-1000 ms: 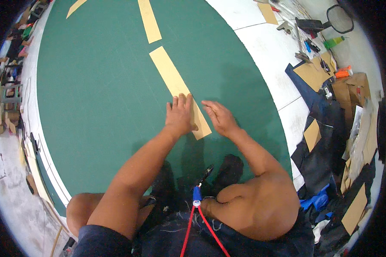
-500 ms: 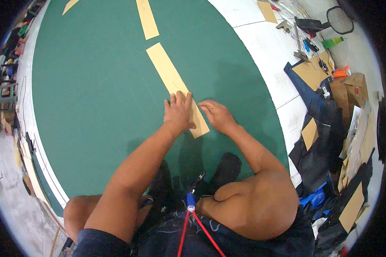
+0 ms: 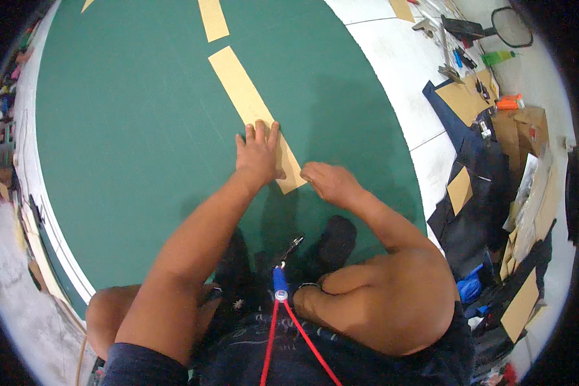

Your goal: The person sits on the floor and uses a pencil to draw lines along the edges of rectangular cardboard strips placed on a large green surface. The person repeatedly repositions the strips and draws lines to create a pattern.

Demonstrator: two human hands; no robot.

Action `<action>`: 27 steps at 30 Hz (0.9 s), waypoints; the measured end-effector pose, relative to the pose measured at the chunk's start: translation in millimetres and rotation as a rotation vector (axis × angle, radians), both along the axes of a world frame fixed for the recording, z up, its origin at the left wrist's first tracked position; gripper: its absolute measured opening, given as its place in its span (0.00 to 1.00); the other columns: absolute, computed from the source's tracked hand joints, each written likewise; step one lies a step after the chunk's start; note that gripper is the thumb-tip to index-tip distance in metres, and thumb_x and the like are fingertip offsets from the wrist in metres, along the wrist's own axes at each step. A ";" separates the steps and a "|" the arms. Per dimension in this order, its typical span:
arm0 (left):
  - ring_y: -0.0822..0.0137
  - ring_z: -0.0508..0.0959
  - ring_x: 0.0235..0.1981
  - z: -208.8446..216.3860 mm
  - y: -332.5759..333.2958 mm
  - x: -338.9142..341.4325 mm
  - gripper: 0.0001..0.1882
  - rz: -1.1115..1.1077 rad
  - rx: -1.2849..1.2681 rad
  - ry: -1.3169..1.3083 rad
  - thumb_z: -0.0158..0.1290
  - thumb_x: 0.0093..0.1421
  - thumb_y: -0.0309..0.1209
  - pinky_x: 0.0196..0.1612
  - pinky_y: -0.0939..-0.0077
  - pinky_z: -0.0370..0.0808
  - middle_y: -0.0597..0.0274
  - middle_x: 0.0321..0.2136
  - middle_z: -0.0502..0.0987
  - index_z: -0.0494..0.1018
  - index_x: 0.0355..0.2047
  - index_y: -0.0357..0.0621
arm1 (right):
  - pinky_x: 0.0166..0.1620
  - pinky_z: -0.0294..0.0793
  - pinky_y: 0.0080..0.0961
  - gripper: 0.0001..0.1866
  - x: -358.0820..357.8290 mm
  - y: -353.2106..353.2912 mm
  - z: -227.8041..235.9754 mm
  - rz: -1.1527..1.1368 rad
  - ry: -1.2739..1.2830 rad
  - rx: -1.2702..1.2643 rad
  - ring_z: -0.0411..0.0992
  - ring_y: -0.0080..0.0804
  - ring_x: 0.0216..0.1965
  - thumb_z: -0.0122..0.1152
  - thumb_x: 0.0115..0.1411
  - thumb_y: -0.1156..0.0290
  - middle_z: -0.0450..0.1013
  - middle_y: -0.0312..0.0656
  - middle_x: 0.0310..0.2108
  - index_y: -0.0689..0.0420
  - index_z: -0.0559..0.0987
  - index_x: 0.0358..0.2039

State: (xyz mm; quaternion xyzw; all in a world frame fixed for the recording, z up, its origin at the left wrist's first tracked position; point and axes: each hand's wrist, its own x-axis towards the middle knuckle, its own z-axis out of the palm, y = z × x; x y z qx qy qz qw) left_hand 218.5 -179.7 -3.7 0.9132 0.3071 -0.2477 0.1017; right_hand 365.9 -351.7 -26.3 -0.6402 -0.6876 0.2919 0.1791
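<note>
Across the green fabric a tan cardboard strip lies at a slant, its lower end towards me. My left hand presses flat on the strip's lower half, fingers spread and open. At the strip's right edge, near the lower corner, my right hand is closed in a pinch. Whatever is between those fingertips is too small or too hidden to make out. Beyond the first strip, a second tan strip lies in line with it, a small gap between them.
To the right are dark fabric pieces, cardboard offcuts, a brown box, an orange item and a green bottle. A racket-shaped object lies at the far right. Assorted items line the left edge.
My right hand has slid along the strip's right edge towards its near end. My left hand stays pressed on the strip. The whole view has shifted a little.
</note>
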 end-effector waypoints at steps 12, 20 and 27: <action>0.38 0.55 0.72 0.7 0.4 1.3 0.69 0.005 -0.030 0.004 0.74 0.41 0.56 0.69 0.37 0.58 0.41 0.71 0.51 0.44 0.75 0.51 | 0.39 0.79 0.44 0.07 -2.6 -15.4 7.7 -0.036 0.056 0.015 0.76 0.52 0.38 0.53 0.70 0.68 0.75 0.46 0.40 0.57 0.75 0.43; 0.38 0.53 0.73 3.4 1.8 2.2 0.70 0.016 -0.064 0.017 0.75 0.42 0.55 0.70 0.38 0.57 0.42 0.72 0.49 0.43 0.76 0.50 | 0.39 0.79 0.44 0.07 -0.3 -8.5 7.2 -0.020 -0.006 0.017 0.76 0.52 0.38 0.53 0.70 0.67 0.75 0.45 0.38 0.55 0.76 0.43; 0.42 0.56 0.72 -3.4 1.0 -2.8 0.70 0.082 -0.070 -0.090 0.77 0.38 0.51 0.69 0.39 0.60 0.45 0.70 0.53 0.45 0.73 0.41 | 0.45 0.78 0.44 0.13 5.6 67.5 -5.9 -0.126 0.000 0.087 0.77 0.50 0.43 0.50 0.71 0.62 0.77 0.45 0.44 0.54 0.77 0.48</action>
